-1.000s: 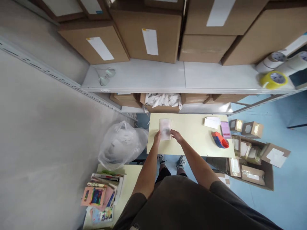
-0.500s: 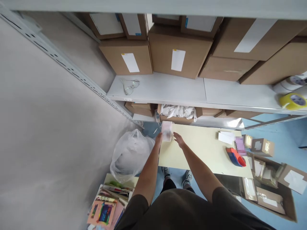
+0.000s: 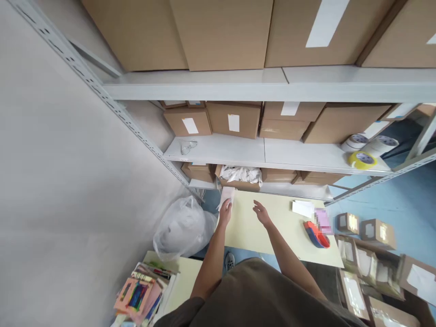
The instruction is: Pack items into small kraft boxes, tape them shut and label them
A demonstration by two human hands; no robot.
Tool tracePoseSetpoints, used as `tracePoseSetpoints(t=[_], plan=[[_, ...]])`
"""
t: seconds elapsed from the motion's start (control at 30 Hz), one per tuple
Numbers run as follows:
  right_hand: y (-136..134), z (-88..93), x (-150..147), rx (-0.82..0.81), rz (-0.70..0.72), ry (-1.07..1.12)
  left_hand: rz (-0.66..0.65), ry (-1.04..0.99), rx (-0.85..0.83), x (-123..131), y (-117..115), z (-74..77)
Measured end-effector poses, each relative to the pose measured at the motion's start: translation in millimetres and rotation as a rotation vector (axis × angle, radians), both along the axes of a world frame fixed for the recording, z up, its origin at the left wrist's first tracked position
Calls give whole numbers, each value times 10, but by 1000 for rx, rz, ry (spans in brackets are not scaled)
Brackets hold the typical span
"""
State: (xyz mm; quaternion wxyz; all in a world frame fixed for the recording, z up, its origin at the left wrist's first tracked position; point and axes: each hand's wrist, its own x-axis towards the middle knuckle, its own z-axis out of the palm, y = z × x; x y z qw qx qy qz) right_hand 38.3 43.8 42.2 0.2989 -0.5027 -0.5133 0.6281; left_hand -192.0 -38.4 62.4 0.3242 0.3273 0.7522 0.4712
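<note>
At the table's far left end, my left hand (image 3: pixel 225 212) is closed on the near end of a pale pink-and-white flat packet (image 3: pixel 228 194), whose exact kind I cannot make out. Over the pale yellow table (image 3: pixel 250 227), my right hand (image 3: pixel 261 213) is apart from the packet, its fingers stretched out and holding nothing. A red and blue tape dispenser (image 3: pixel 317 235) lies farther right on the table, beside white papers (image 3: pixel 303 209) and a purple item (image 3: pixel 323 221) that is blurred.
Metal shelves (image 3: pixel 214 154) with cardboard boxes (image 3: pixel 233 120), glasses (image 3: pixel 188 146) and tape rolls (image 3: pixel 362 160) rise behind the table. A bulging plastic bag (image 3: pixel 184 229) stands at left, near stacked books (image 3: pixel 138 293). Parcels (image 3: pixel 378 234) and a large carton (image 3: pixel 417 313) are at right.
My right hand has moved away from the packet, to the right. My left hand still holds the packet, which is now tilted. The view has shifted, showing a higher shelf.
</note>
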Motion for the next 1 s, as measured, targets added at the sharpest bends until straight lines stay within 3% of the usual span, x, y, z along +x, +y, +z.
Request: tracePoseSetpoints(t=[0.13, 0.27, 0.4, 0.5, 0.67, 0.77, 0.87, 1.0], plan=[[-61, 84, 323, 49, 68, 19, -11, 38, 29, 454, -229, 192], [-128, 69, 549, 69, 163, 31, -3, 73, 12, 855, -540, 204], [-310, 10, 654, 64, 263, 21, 99, 60, -17, 1124, -958, 195], [-528, 5, 607, 59, 355, 16, 210, 67, -25, 1191, -1374, 266], [-973, 114, 272, 93, 605, 1, 459, 113, -32, 1137, -2254, 431], [-1343, 207, -45, 136, 748, 22, 605, 120, -3, 1133, -2875, 454], [-1866, 278, -400, 142, 875, 61, 729, 128, 31, 1184, -3566, 413], [-2835, 321, -794, 137, 1043, 112, 885, 126, 28, 1295, -4590, 328]])
